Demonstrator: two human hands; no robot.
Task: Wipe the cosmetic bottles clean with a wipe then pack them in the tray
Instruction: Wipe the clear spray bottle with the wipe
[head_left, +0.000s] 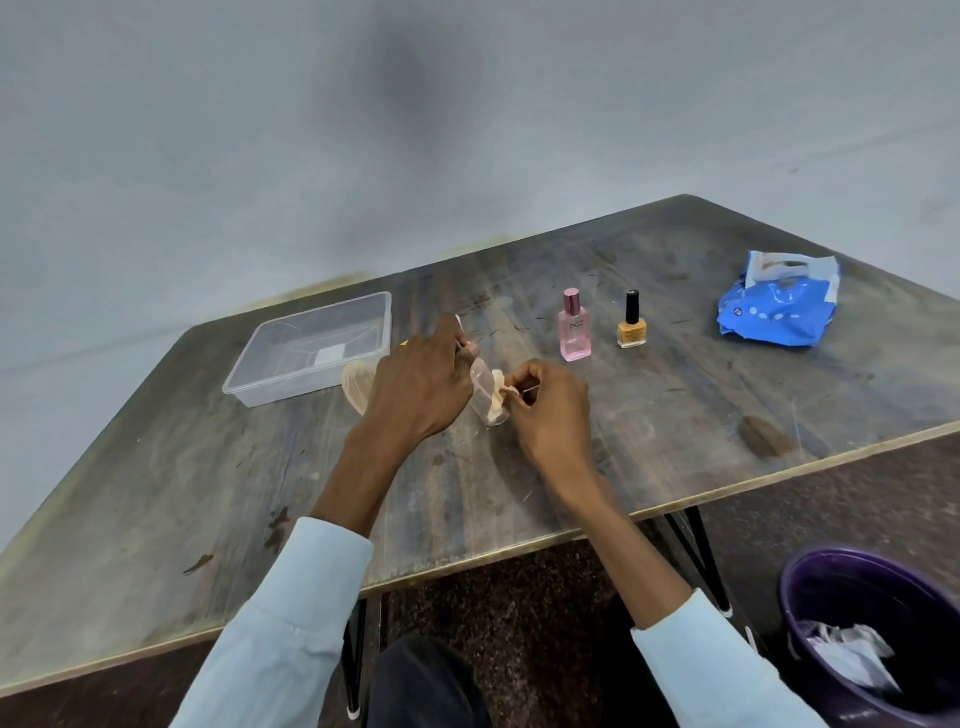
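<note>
My left hand (418, 387) grips a small clear cosmetic bottle (484, 395) by its upper end, holding it tilted above the table. My right hand (550, 410) pinches a crumpled wipe (497, 391) against the bottle's side. A pink perfume bottle (574, 328) with a pink cap and a yellow nail polish bottle (631, 328) with a black cap stand upright to the right of my hands. The clear plastic tray (249, 384) sits at the left with nothing seen in it but a white label. A beige object (357, 387) lies partly hidden behind my left hand, beside the tray.
A blue pack of wipes (779, 304) lies at the far right of the worn wooden table (675, 415). A purple bin (872, 623) with crumpled white wipes stands on the floor at lower right. Black table legs (701, 556) show under the front edge.
</note>
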